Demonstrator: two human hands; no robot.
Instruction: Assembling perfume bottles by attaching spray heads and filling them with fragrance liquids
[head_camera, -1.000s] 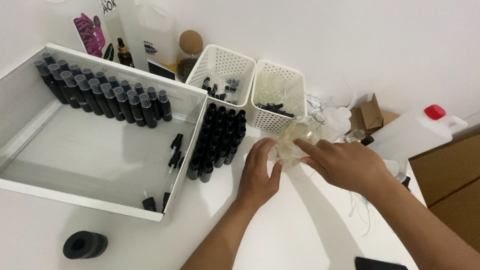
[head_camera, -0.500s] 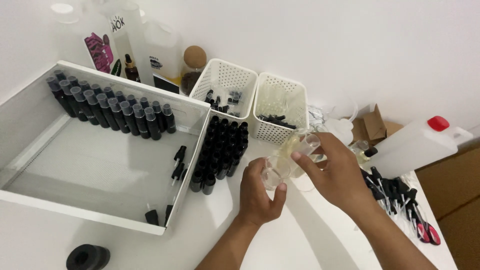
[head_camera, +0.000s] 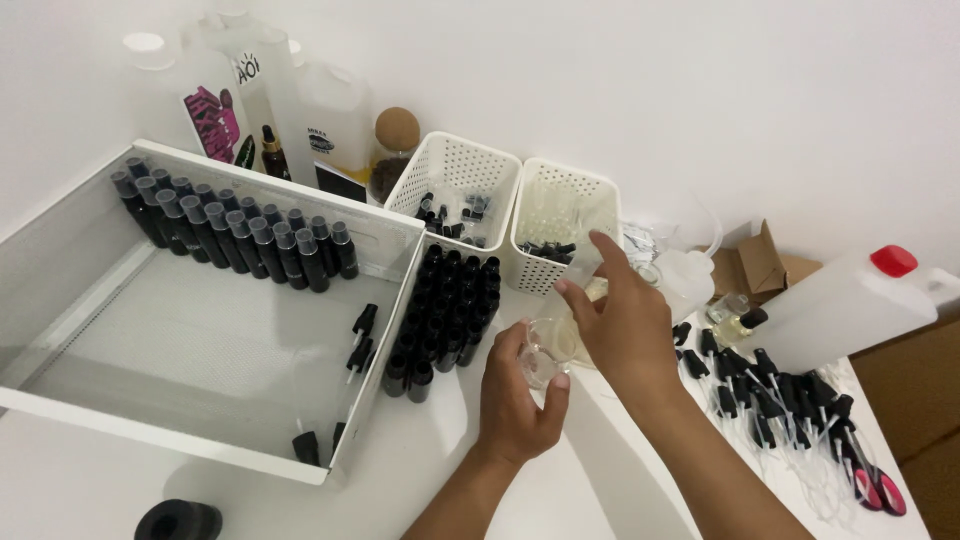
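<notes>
Clear plastic, the squat jug (head_camera: 600, 315) you are tilting is pale yellowish inside; your right hand (head_camera: 625, 325) is gripping it beside the block of black bottles (head_camera: 445, 310). Below it, your left hand (head_camera: 515, 400) is clasping a small transparent bottle (head_camera: 543, 352), its mouth meeting the jug.

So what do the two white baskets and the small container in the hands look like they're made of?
The two white baskets look like moulded plastic, matte, with walls perforated in regular rows of small holes. The small container, held between the left hand and the right hand, is see-through and glossy; clear plastic or glass, I cannot tell which.
</notes>
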